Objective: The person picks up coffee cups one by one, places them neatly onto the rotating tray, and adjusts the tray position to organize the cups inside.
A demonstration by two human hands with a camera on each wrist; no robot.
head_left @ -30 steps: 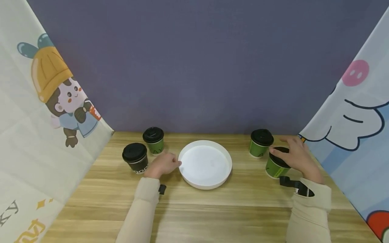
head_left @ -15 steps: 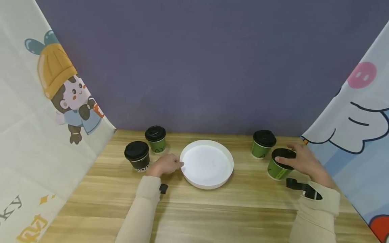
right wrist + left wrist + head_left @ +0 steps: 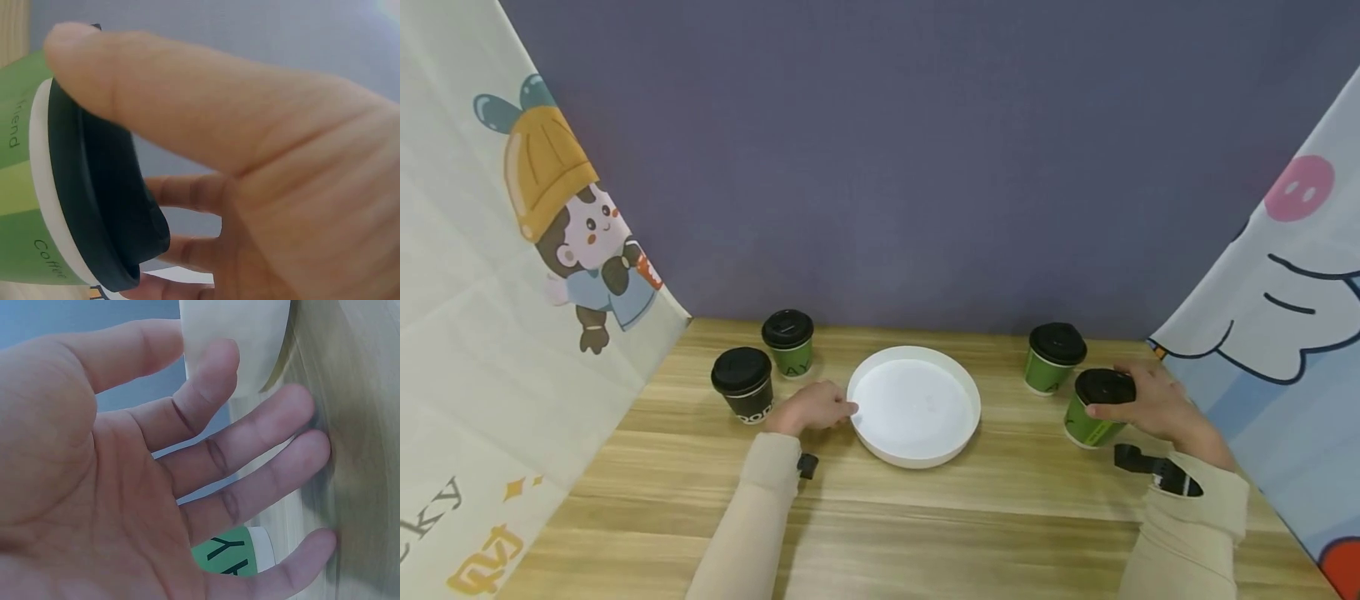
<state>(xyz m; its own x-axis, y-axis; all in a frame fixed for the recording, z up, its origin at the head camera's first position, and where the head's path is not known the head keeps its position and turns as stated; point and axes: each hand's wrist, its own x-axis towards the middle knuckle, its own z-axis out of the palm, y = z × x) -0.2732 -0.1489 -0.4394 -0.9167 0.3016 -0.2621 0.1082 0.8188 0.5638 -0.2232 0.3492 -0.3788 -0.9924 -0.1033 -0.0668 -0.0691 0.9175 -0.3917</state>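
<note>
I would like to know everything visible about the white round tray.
The white tray is round and shallow, with a flat floor and a low rim; its surface looks like smooth plastic. It seems to lie level on the wood-grained table, right of the black cup. The left hand pinches its left edge.
</note>
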